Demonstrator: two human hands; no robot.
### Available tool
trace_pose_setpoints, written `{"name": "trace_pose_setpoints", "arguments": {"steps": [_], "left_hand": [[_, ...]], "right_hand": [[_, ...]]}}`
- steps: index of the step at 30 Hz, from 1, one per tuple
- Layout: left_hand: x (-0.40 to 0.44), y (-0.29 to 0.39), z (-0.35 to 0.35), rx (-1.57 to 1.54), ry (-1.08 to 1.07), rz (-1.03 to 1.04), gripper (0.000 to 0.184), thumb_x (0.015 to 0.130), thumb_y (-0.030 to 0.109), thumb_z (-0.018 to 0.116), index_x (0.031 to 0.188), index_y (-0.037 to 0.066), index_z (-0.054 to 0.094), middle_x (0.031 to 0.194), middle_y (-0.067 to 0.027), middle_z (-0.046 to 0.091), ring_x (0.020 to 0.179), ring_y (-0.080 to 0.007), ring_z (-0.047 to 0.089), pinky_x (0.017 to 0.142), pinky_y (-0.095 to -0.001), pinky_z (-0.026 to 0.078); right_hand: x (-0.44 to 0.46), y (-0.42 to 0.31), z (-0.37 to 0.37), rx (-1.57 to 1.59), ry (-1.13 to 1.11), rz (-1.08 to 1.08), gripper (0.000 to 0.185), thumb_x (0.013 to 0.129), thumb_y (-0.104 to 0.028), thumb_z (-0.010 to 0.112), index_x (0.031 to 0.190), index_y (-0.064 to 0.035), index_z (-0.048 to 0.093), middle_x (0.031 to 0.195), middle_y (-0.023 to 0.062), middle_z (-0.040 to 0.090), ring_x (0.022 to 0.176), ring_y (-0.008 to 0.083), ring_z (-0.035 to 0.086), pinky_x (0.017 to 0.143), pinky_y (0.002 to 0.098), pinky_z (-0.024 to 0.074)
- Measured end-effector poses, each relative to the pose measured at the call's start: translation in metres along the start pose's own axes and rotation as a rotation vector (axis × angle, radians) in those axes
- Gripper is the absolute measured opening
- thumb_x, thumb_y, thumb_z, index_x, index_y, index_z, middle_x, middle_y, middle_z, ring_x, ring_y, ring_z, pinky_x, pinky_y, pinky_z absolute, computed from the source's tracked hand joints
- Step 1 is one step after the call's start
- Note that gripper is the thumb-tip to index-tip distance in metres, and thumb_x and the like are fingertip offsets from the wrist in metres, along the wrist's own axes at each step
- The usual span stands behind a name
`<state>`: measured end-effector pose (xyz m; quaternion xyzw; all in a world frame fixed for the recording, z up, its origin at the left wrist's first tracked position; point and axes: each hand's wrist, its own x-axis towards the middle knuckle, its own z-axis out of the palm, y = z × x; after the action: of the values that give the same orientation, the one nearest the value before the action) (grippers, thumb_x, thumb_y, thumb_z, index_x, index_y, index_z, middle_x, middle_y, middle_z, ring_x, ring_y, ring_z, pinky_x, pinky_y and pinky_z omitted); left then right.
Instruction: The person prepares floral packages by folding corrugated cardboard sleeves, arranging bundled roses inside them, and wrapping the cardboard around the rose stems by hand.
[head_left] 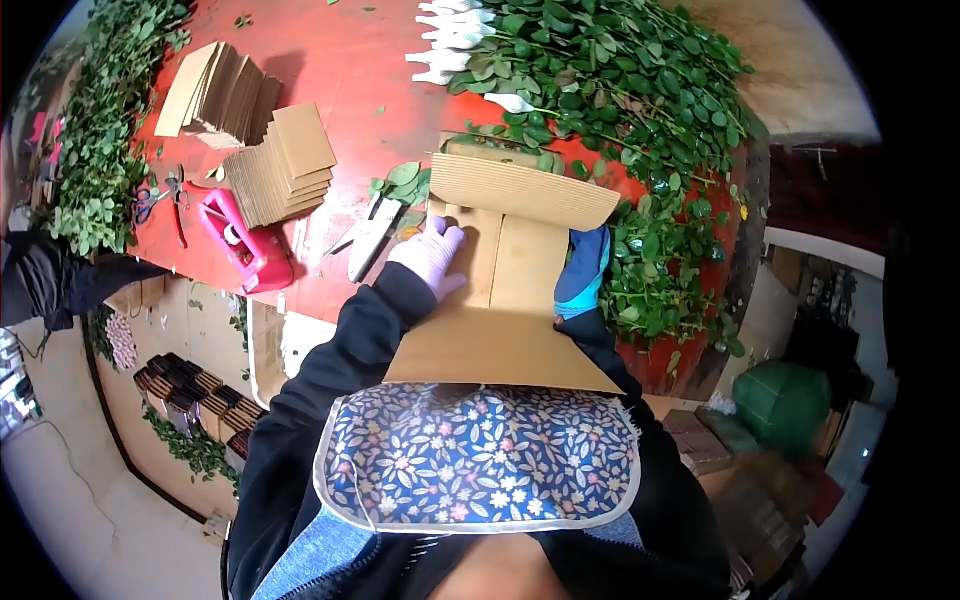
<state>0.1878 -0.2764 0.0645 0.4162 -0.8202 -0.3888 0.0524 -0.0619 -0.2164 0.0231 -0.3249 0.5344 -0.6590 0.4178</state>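
Note:
An unfolded cardboard piece (535, 262) with raised corrugated flaps stands at the table's front edge, against the floral apron (480, 455). My left hand (432, 258), in a pale purple glove, rests at its left side, fingers curved over the edge and closed on it. At the right side is my right hand (585, 270), in a blue glove, partly behind the cardboard; its fingers are hidden. A white stapler-like tool (375, 238) lies left of the cardboard, beside some loose leaves (405, 185).
On the red table (345, 60) are cardboard stacks (225, 95) (280, 170), a pink tape dispenser (245, 245), pruning shears (178, 205) and blue scissors (148, 203). Leafy stems (620, 80) with white-wrapped heads (450, 40) lie at the back right; more greenery (110, 130) is left.

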Motion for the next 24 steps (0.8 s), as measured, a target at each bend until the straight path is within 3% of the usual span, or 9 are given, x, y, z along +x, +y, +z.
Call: {"name": "trace_pose_setpoints", "arguments": {"steps": [4,8,12,13,14,17,18,20,24], "left_hand": [[0.001,-0.003,0.002,-0.010,0.006,0.015,0.047,0.072,0.024,0.076,0.107,0.009,0.049,0.105,-0.0162,0.050,0.094,-0.0381,0.057,0.078,-0.0453,0.047],[0.000,0.002,0.003,-0.013,0.005,0.000,0.047,0.072,0.023,0.076,0.107,0.008,0.049,0.106,-0.0162,0.050,0.094,-0.0376,0.057,0.078,-0.0449,0.047],[0.000,0.001,0.005,-0.052,0.069,0.005,0.048,0.071,0.020,0.077,0.109,0.008,0.049,0.107,-0.0166,0.049,0.095,-0.0373,0.057,0.079,-0.0440,0.048],[-0.001,0.001,0.004,-0.054,0.052,0.008,0.048,0.071,0.019,0.076,0.109,0.007,0.049,0.108,-0.0172,0.049,0.095,-0.0379,0.057,0.079,-0.0439,0.048],[-0.001,0.001,0.003,-0.056,0.032,0.012,0.048,0.071,0.019,0.076,0.109,0.007,0.049,0.108,-0.0178,0.049,0.095,-0.0384,0.057,0.079,-0.0439,0.048],[0.001,-0.002,0.005,-0.064,-0.007,0.009,0.053,0.071,0.018,0.076,0.113,0.003,0.047,0.114,-0.0210,0.049,0.100,-0.0396,0.057,0.082,-0.0449,0.049],[0.003,0.000,0.003,-0.060,-0.035,-0.003,0.054,0.071,0.018,0.076,0.113,0.002,0.047,0.114,-0.0217,0.048,0.100,-0.0402,0.057,0.082,-0.0452,0.049],[0.004,-0.002,0.007,-0.064,-0.009,0.018,0.054,0.070,0.018,0.076,0.113,0.002,0.047,0.114,-0.0217,0.048,0.100,-0.0403,0.057,0.082,-0.0451,0.049],[0.004,-0.003,0.008,-0.044,0.019,0.021,0.052,0.073,0.020,0.075,0.115,0.002,0.049,0.113,-0.0211,0.049,0.100,-0.0395,0.057,0.083,-0.0449,0.049]], "right_hand": [[0.003,-0.009,0.000,-0.166,-0.037,-0.090,0.039,0.103,-0.031,0.042,0.125,-0.0007,0.054,0.119,0.0084,0.061,0.108,0.0187,0.058,0.095,0.0345,0.0435],[0.002,-0.022,-0.002,0.048,0.178,0.070,0.039,0.102,-0.028,0.041,0.125,0.0009,0.054,0.117,0.0107,0.062,0.107,0.0209,0.058,0.095,0.0362,0.0434],[-0.023,-0.061,-0.023,-0.337,0.162,0.003,0.034,0.100,-0.024,0.041,0.114,0.0007,0.060,0.115,0.0122,0.063,0.107,0.0227,0.059,0.095,0.0359,0.0435],[-0.022,-0.085,-0.026,-0.627,-0.002,0.016,0.026,0.097,-0.015,0.044,0.105,0.0007,0.063,0.109,0.0111,0.066,0.102,0.0205,0.061,0.092,0.0344,0.0456],[-0.014,-0.102,-0.016,-0.633,-0.019,0.013,0.026,0.097,-0.015,0.044,0.105,0.0007,0.063,0.109,0.0111,0.066,0.102,0.0205,0.061,0.092,0.0344,0.0456],[-0.001,-0.113,0.008,-0.549,-0.761,0.171,0.017,0.090,0.000,0.054,0.103,-0.0004,0.065,0.098,0.0112,0.069,0.092,0.0196,0.066,0.085,0.0302,0.0487],[0.007,-0.117,0.031,-0.644,-0.915,0.014,0.020,0.088,-0.005,0.060,0.108,-0.0020,0.065,0.105,0.0133,0.068,0.098,0.0270,0.065,0.085,0.0329,0.0498],[0.013,-0.101,0.049,-0.776,-1.089,-0.314,0.030,0.087,-0.016,0.065,0.115,-0.0056,0.063,0.122,0.0137,0.061,0.114,0.0313,0.057,0.092,0.0382,0.0465],[0.014,-0.077,0.062,-1.150,-1.270,-0.516,0.043,0.083,-0.033,0.067,0.119,-0.0103,0.061,0.139,0.0128,0.049,0.133,0.0330,0.041,0.105,0.0483,0.0338]]}}
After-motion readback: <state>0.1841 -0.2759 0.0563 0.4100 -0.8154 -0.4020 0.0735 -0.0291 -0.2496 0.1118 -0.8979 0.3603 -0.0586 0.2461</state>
